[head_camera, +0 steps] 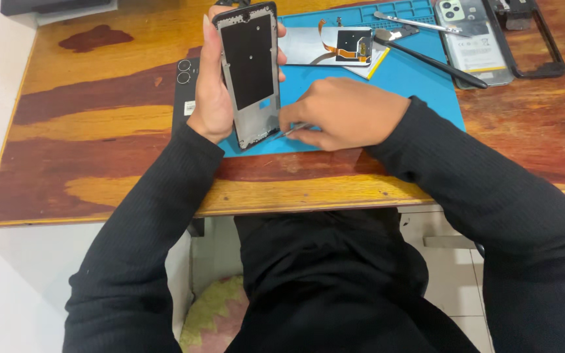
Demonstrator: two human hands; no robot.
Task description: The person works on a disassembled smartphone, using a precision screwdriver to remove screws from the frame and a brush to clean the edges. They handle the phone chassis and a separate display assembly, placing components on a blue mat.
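Observation:
My left hand (209, 98) grips a bare phone middle frame (250, 72), grey metal with a black centre panel, held tilted upright over the blue work mat (420, 78). My right hand (344, 114) holds thin metal tweezers (290, 131), whose tip touches the lower edge of the frame. Both arms wear black ribbed sleeves.
On the mat lie a phone screen with an orange flex cable (335, 46), a black spudger (433, 62) and another pair of metal tweezers (413, 23). A black back cover (183, 88) sits left of the mat. Another phone (469, 39) and a black frame (537, 39) lie at the right on the wooden table (99, 131).

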